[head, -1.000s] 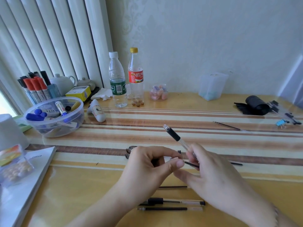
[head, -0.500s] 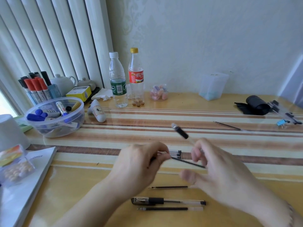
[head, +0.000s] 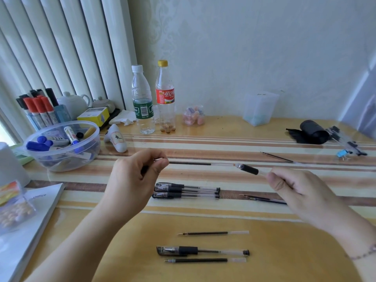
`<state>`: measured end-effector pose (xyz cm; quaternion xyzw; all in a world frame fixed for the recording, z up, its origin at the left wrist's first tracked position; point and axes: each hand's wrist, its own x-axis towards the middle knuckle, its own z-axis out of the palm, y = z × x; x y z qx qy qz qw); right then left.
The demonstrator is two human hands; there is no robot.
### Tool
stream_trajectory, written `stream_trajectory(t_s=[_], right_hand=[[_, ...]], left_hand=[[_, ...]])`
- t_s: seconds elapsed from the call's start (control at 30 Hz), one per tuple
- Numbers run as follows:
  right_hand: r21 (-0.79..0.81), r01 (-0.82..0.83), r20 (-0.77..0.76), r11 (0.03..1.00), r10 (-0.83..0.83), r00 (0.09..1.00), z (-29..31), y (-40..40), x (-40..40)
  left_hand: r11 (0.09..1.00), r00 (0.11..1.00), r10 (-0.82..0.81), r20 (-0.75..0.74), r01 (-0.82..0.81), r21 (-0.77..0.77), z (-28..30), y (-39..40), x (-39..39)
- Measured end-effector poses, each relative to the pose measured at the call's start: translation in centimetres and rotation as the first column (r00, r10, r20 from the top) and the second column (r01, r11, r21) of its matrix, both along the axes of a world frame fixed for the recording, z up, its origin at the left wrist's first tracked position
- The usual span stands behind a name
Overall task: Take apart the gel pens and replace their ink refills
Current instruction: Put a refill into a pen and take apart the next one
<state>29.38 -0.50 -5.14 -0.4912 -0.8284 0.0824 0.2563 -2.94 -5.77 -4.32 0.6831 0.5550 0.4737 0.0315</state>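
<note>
My left hand [head: 136, 180] pinches the tip end of a thin ink refill [head: 195, 164], held level above the table. The refill's clear tail reaches the mouth of a clear pen barrel [head: 249, 169] with a black grip, which my right hand [head: 299, 192] holds at its rear. Below them lie three capped gel pens [head: 186, 192] side by side. Near the front edge lie a loose refill [head: 212, 233], one capped gel pen [head: 202, 251] and another refill [head: 205, 260].
Two more refills [head: 262, 198] lie right of the pen group, and another refill [head: 277, 157] farther back. A plastic bowl of markers [head: 63, 147] sits at left, two bottles [head: 152, 98] at the back, a black roll [head: 313, 132] at right, and a booklet [head: 26, 226] at front left.
My hands moved apart and rose; the left has drawn the refill out leftward from the barrel that the right holds. The three capped pens beneath are uncovered.
</note>
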Motion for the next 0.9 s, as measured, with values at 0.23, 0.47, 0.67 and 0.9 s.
stream_trajectory(t_s=[0.23, 0.47, 0.67, 0.9], right_hand=[[0.017, 0.013, 0.032, 1.000, -0.014, 0.999, 0.17, -0.17, -0.23], [0.026, 0.015, 0.029, 1.000, -0.016, 0.999, 0.32, -0.32, -0.19], [0.021, 0.056, 0.016, 0.998, -0.056, 0.998, 0.58, -0.04, 0.71], [0.007, 0.000, 0.022, 1.000, 0.000, 1.000, 0.30, -0.29, -0.10]], left_hand=[[0.999, 0.999, -0.044, 0.028, 0.044, 0.003, 0.10, -0.15, 0.23], [0.999, 0.998, -0.039, -0.041, 0.037, -0.034, -0.39, -0.04, 0.10], [0.999, 0.994, -0.047, 0.097, 0.049, -0.013, -0.36, 0.04, 0.26], [0.996, 0.994, -0.074, 0.078, 0.077, -0.040, -0.33, -0.09, 0.39]])
